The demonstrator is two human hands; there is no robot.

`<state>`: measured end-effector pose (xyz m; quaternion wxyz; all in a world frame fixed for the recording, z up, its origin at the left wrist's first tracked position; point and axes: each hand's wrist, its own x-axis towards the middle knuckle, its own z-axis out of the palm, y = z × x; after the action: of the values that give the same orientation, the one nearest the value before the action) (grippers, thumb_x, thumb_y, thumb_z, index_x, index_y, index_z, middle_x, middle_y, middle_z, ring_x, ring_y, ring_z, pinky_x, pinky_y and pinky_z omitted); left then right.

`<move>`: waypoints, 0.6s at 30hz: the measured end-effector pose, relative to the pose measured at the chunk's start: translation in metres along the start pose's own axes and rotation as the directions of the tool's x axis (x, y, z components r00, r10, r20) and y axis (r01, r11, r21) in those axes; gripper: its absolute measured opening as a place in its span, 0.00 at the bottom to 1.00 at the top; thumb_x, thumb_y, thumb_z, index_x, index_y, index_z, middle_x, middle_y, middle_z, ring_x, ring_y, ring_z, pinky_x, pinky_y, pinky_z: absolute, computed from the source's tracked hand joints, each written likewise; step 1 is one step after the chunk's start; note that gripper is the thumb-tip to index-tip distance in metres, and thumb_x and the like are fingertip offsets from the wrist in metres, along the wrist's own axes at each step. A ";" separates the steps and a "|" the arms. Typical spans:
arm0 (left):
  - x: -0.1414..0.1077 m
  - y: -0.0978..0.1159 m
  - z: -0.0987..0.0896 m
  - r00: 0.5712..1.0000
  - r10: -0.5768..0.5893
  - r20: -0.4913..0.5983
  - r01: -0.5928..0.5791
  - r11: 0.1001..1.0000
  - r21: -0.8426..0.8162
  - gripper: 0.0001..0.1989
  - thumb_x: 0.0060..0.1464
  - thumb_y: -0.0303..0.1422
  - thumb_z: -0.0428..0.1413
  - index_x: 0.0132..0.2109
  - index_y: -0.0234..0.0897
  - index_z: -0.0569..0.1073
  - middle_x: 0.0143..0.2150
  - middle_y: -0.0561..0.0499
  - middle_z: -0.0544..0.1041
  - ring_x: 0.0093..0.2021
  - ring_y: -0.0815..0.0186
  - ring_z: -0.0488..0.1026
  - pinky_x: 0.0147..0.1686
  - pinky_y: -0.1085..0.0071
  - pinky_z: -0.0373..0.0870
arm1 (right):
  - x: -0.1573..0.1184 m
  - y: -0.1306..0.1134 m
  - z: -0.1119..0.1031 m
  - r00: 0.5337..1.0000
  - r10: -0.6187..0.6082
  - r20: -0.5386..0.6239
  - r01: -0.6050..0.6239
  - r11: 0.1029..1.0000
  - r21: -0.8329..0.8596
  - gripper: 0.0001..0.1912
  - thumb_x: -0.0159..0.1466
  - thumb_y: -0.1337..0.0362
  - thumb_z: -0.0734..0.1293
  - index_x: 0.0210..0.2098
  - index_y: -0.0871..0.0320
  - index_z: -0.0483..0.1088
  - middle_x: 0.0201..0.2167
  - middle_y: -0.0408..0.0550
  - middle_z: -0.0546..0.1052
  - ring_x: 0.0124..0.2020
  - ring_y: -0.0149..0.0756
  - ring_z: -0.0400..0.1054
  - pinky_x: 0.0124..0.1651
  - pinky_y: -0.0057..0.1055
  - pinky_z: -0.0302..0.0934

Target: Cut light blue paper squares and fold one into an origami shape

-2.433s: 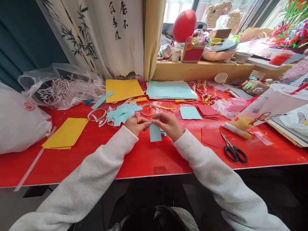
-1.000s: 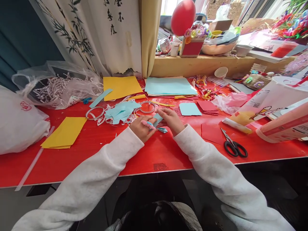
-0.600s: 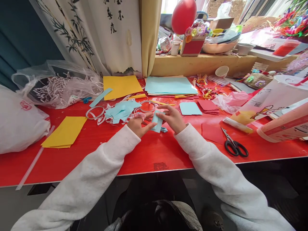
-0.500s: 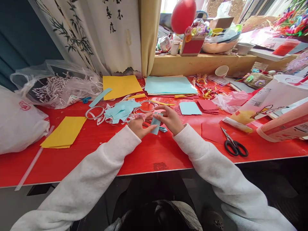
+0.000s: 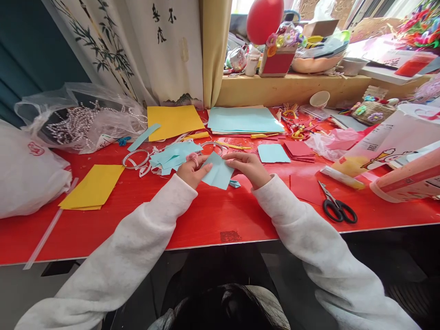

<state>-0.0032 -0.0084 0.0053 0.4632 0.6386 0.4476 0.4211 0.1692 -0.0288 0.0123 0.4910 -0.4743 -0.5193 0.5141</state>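
Note:
A creased light-blue paper [image 5: 218, 171] is spread out between my two hands above the red table. My left hand [image 5: 193, 171] pinches its left edge between thumb and fingers, with a pink ring on one finger. My right hand [image 5: 250, 167] grips the upper right edge. Under the right side of the paper, a small folded blue piece [image 5: 234, 184] lies on the table. Cut blue paper pieces [image 5: 175, 156] lie beyond my left hand. To the right are a blue square [image 5: 274, 153] and a stack of red squares [image 5: 299, 151].
Black-handled scissors [image 5: 338, 211] lie at the right near the table [image 5: 213, 229] edge, close to tall plastic cups [image 5: 409, 172]. Yellow sheets [image 5: 92, 187] and a white bag [image 5: 30, 172] are at the left. Large blue sheets [image 5: 244, 121] lie at the back.
The blue paper, folded narrow before, is now opened out into a wider sheet. My hands have moved slightly apart, both still holding it.

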 end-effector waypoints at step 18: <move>0.001 -0.002 -0.003 0.989 0.120 0.080 -0.122 0.992 0.019 0.14 0.43 0.37 0.56 0.37 0.37 0.77 0.37 0.48 0.76 0.42 0.60 0.70 0.41 0.66 0.66 | -0.002 -0.003 -0.003 0.997 0.042 0.065 -0.038 0.997 -0.072 0.11 0.51 0.60 0.66 0.27 0.63 0.71 0.22 0.45 0.71 0.25 0.29 0.66 0.28 0.26 0.63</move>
<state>-0.0066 -0.0062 0.0039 0.4462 0.6863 0.3944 0.4176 0.1722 -0.0310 0.0148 0.4458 -0.4844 -0.5437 0.5206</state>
